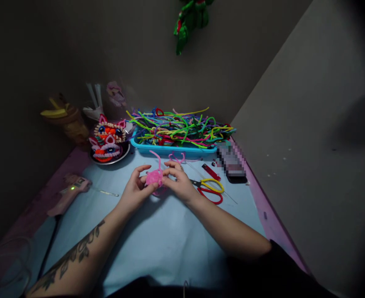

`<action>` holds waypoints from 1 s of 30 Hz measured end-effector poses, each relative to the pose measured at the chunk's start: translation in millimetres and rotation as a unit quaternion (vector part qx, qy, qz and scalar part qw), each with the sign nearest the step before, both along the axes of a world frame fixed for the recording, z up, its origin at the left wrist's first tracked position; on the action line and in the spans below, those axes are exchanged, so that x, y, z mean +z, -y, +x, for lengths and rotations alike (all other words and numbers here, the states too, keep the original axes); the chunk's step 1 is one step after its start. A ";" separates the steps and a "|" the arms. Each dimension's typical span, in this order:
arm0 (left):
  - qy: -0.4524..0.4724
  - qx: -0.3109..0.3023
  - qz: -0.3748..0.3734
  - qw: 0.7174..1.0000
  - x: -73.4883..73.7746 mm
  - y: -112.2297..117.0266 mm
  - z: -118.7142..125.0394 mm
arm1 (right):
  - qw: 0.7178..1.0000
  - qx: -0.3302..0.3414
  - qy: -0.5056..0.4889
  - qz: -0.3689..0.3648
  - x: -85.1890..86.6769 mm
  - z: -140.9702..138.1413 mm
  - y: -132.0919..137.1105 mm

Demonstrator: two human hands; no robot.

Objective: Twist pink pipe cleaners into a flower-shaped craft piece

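Note:
Between my two hands, above the middle of the table, is a pink pipe-cleaner piece (154, 178), wound into a rounded fuzzy shape with one loose strand standing up from it. My left hand (139, 182) grips its left side, thumb in front and fingers behind. On the other side, my right hand (178, 180) pinches the right edge with thumb and fingers. Just beyond my right fingers, more pink pipe cleaners (176, 157) lie bent on the table. Scissors (212, 186) with one yellow and one red handle rest right of my right hand.
A blue tray (176, 150) heaped with colourful pipe cleaners stands at the back. Left of it, a metal bowl (109, 162) holds colourful fuzzy animal heads. A glue gun (72, 190) with a green light lies at left. A phone (232, 163) and a red utility knife (211, 171) lie at right.

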State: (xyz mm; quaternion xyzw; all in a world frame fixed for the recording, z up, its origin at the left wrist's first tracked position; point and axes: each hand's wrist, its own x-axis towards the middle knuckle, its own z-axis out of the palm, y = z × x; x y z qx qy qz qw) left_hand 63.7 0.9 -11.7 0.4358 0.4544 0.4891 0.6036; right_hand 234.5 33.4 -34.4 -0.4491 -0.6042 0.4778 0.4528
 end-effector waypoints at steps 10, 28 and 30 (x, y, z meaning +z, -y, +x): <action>-0.101 0.159 0.157 0.969 -13.8 -7.3 -5.0 | 0.984 -0.049 -0.154 -0.067 2.8 -5.2 -2.8; 0.000 0.128 0.035 0.991 -7.0 4.5 10.1 | 0.995 -0.055 -0.089 0.009 -1.6 -10.6 3.7; -0.001 0.126 0.036 0.991 -7.8 3.9 9.5 | 0.995 -0.049 -0.086 0.010 -1.7 -10.2 2.9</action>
